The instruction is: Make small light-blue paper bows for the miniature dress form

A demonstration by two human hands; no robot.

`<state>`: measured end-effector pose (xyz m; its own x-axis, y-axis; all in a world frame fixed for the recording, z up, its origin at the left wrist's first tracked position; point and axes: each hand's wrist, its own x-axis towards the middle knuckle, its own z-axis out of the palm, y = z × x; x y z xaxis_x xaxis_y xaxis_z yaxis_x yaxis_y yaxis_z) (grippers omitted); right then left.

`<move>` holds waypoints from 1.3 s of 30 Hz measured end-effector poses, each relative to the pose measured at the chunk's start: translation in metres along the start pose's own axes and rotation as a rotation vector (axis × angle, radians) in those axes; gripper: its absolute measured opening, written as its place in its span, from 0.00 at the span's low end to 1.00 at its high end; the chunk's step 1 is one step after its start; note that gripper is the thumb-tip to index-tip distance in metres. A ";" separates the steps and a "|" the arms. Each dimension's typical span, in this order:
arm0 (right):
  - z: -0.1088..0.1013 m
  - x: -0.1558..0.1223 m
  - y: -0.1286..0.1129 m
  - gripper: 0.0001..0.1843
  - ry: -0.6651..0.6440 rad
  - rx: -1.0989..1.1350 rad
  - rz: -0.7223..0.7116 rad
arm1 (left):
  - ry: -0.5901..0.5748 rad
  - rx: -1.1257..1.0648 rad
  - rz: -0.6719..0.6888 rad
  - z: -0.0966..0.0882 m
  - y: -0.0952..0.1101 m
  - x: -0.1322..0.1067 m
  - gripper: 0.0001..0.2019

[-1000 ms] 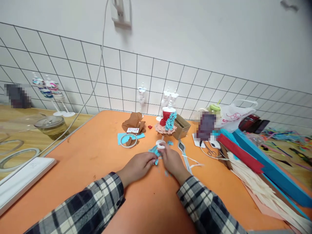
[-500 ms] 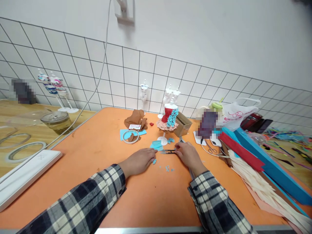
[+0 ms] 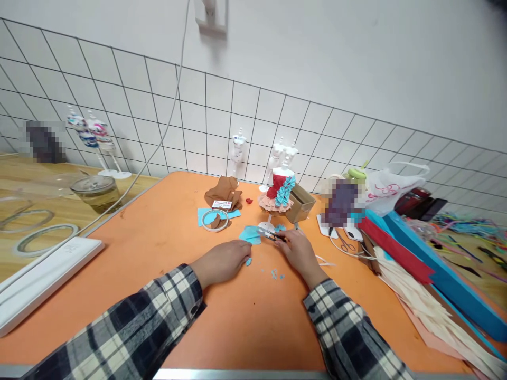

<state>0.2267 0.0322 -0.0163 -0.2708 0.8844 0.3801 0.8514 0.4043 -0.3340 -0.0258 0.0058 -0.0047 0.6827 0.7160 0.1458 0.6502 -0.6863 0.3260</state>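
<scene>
My left hand [image 3: 224, 262] rests on the orange table, its fingers closed at the lower edge of a small blue crepe paper piece [image 3: 250, 235]. Beside those fingers is a tiny blue scrap [image 3: 248, 261]. In my right hand [image 3: 300, 253] is a pair of thread snips [image 3: 273, 235], dark at the handles, their blades lying over the paper's right part. Right behind stands a miniature dress form [image 3: 278, 191] in a red bodice with blue ruffles and a peach skirt. Several blue bits [image 3: 275, 274] lie in front of my hands.
Brown paper [image 3: 224, 191], a tape roll [image 3: 203, 220] and a cardboard box [image 3: 303, 207] sit toward the back. Paper strips [image 3: 415, 295] and scissors [image 3: 347, 246] lie at right. A white power strip [image 3: 51, 279] and a lidded cup [image 3: 95, 194] are at left.
The snips have turned, their blades now higher and over the blue paper instead of lying level beside it. The paper appears slightly turned. The camera view has shifted a little.
</scene>
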 end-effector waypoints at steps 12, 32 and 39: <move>0.012 -0.008 -0.060 0.11 0.157 0.382 0.025 | 0.343 -0.275 -0.321 -0.011 0.005 0.009 0.09; 0.019 -0.014 -0.057 0.01 0.115 0.642 0.081 | 0.371 -0.575 -0.249 0.006 0.013 0.013 0.09; 0.018 -0.016 -0.062 0.02 0.061 0.696 0.142 | 0.374 -0.643 -0.323 0.005 0.016 0.013 0.10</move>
<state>0.1700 -0.0026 -0.0166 -0.1358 0.9333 0.3325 0.3872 0.3590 -0.8493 -0.0050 0.0034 -0.0020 0.2632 0.9397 0.2183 0.3998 -0.3122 0.8618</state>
